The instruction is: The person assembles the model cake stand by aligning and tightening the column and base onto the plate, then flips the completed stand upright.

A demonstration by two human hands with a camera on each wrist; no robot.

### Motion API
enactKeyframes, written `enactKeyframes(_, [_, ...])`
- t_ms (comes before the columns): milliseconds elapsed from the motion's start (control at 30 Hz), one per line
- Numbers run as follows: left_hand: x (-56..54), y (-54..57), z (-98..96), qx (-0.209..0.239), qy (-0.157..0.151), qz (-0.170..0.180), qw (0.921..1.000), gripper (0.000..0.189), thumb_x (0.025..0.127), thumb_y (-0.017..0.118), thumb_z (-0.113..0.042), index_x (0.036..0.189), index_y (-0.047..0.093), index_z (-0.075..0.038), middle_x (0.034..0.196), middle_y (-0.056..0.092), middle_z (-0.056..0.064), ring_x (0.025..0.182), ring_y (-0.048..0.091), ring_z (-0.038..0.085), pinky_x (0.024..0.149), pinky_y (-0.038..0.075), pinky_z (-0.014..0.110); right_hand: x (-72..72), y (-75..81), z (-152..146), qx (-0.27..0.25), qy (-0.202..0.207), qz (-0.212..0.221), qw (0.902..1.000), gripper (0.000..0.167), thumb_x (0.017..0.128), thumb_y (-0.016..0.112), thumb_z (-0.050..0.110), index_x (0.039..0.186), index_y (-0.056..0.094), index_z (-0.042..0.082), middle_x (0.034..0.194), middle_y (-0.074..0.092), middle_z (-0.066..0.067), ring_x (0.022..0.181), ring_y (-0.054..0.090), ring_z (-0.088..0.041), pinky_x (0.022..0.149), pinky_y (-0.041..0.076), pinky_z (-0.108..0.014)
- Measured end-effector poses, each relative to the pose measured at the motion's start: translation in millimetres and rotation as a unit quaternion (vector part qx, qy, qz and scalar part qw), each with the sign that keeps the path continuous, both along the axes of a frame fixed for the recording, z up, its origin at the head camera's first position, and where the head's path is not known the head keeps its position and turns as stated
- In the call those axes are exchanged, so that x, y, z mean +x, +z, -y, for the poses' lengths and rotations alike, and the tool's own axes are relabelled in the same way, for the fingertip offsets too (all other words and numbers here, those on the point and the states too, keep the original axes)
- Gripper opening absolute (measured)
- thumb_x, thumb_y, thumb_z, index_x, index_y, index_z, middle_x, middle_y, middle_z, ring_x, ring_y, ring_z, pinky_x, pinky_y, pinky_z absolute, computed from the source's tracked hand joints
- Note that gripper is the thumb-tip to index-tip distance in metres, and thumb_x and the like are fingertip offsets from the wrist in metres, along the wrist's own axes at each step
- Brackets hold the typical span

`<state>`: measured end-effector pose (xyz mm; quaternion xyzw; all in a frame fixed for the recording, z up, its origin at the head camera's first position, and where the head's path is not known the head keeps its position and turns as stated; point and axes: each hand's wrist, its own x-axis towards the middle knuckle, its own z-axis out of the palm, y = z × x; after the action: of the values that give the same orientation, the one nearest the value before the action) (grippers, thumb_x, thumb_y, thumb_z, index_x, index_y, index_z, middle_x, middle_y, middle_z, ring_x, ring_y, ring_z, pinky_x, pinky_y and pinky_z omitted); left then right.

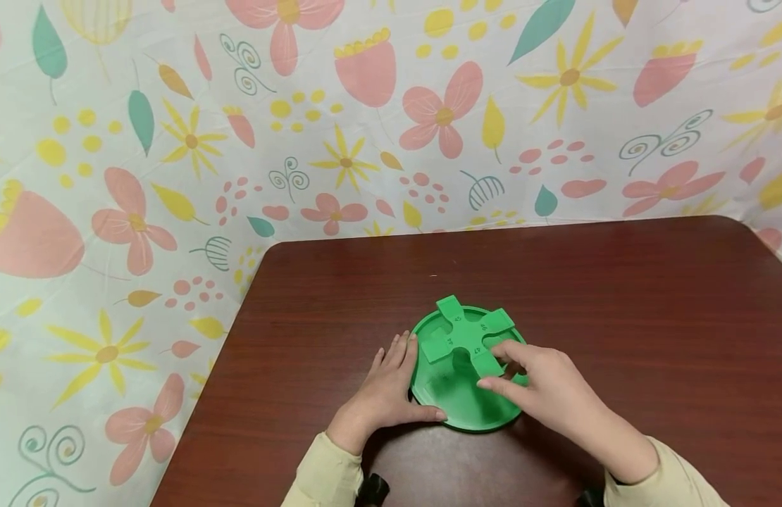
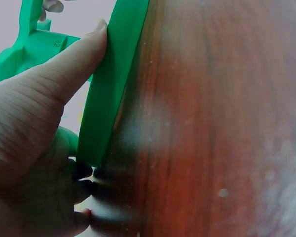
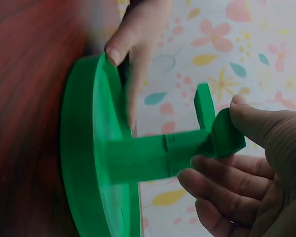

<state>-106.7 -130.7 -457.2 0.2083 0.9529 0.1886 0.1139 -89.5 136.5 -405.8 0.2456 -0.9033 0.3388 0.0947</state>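
Observation:
A round, shallow green tray [image 1: 470, 408] with a raised rim lies on the table. Above it is a green cross-shaped piece [image 1: 465, 334] with small dark numbers on its arms. Thumb and fingers of my right hand [image 1: 556, 387] pinch one arm of this piece, also seen edge-on in the right wrist view as a green block [image 3: 229, 133]. My left hand [image 1: 387, 394] rests against the tray's left side, fingers straight, its thumb touching the near rim [image 2: 106, 94]. How the piece meets the tray underneath is partly hidden.
The dark red-brown wooden table [image 1: 651, 303] surrounds the tray. A white cloth [image 1: 378, 155] with flowers and leaves hangs behind the table and down its left side. Dark wrist gear [image 1: 372, 489] shows at the left sleeve.

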Motion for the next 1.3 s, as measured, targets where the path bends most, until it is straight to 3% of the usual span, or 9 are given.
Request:
enactKeyframes(167, [0.6,-0.7,0.2,0.001,0.001,0.001,1.0000,0.129,0.069,0.069,-0.075,0.157,0.005,-0.007,0.163,0.003,0.010,0.149,0.003,0.026,0.117,0.012,0.051,2.7,-1.6,7.5,0.019,-0.019,-0.030,0.9992,0.029,0.075,0.083,0.037,0.094,0.065,0.023,0.078,0.059,0.022,0.069,0.057,0.001,0.056,0.044,-0.023])
enactKeyframes(300, [0.6,-1.9,0.3,-0.001,0.001,-0.002,1.0000,0.128,0.069,0.068,-0.076,0.157,0.006,-0.007,0.163,0.004,0.011,0.149,0.004,0.026,0.117,0.012,0.051,2.2,1.3,5.9,0.029,-0.027,-0.056,0.9976,0.034,0.073,0.084,0.039,0.099,0.069,0.022,0.078,0.061,0.019,0.067,0.057,0.000,0.054,0.044,-0.023])
enactKeyframes(500, [0.0,-1.6,0.8,0.000,0.002,-0.003,1.0000,0.129,0.069,0.068,-0.076,0.157,0.005,-0.007,0.163,0.004,0.011,0.149,0.004,0.026,0.118,0.011,0.050,-8.6,6.9,-4.1,-0.020,-0.064,-0.134,0.9887,0.027,0.072,0.086,0.024,0.094,0.072,0.018,0.078,0.060,0.016,0.062,0.052,0.000,0.054,0.042,-0.018])
enactKeyframes(600, [-0.1,-1.4,1.2,-0.001,0.001,-0.004,1.0000,0.129,0.069,0.068,-0.076,0.157,0.005,-0.007,0.163,0.004,0.011,0.149,0.004,0.026,0.118,0.011,0.050,-17.4,7.1,-10.2,-0.034,-0.084,-0.149,0.9846,0.027,0.075,0.083,0.016,0.099,0.071,0.014,0.088,0.059,0.011,0.065,0.053,-0.005,0.056,0.043,-0.020])
enactKeyframes(767, [-0.1,-1.9,1.4,0.002,0.000,0.000,1.0000,0.129,0.069,0.068,-0.077,0.157,0.004,-0.008,0.163,0.003,0.010,0.149,0.003,0.026,0.118,0.011,0.050,-29.3,3.0,-17.7,-0.030,-0.054,-0.093,0.9938,0.044,0.084,0.076,0.009,0.126,0.063,0.012,0.119,0.060,0.000,0.077,0.063,-0.011,0.060,0.051,-0.030])
enactKeyframes(867, [-0.3,-2.3,1.3,0.003,-0.001,0.002,1.0000,0.129,0.069,0.068,-0.077,0.157,0.004,-0.008,0.163,0.003,0.010,0.149,0.002,0.025,0.118,0.011,0.051,-34.2,-0.2,-20.7,-0.032,-0.020,-0.045,0.9983,0.046,0.090,0.070,0.009,0.134,0.058,0.010,0.126,0.060,-0.005,0.081,0.064,-0.012,0.063,0.052,-0.030])
enactKeyframes(1067, [-0.6,-2.3,1.5,0.003,-0.002,0.002,1.0000,0.129,0.069,0.068,-0.077,0.157,0.003,-0.008,0.163,0.003,0.010,0.149,0.002,0.025,0.118,0.011,0.051,-37.0,-0.7,-23.7,-0.047,-0.005,0.042,0.9980,0.038,0.096,0.064,0.016,0.133,0.060,0.009,0.116,0.066,-0.010,0.080,0.067,-0.019,0.064,0.053,-0.028])
enactKeyframes(1300, [-0.1,0.8,1.0,0.003,-0.001,0.006,1.0000,0.129,0.070,0.069,-0.075,0.157,0.001,-0.010,0.163,0.002,0.010,0.149,0.002,0.025,0.118,0.010,0.050,-30.6,-1.1,-25.0,-0.058,-0.035,0.051,0.9964,0.029,0.090,0.072,0.018,0.119,0.069,0.015,0.095,0.069,0.004,0.076,0.064,-0.010,0.062,0.052,-0.026])
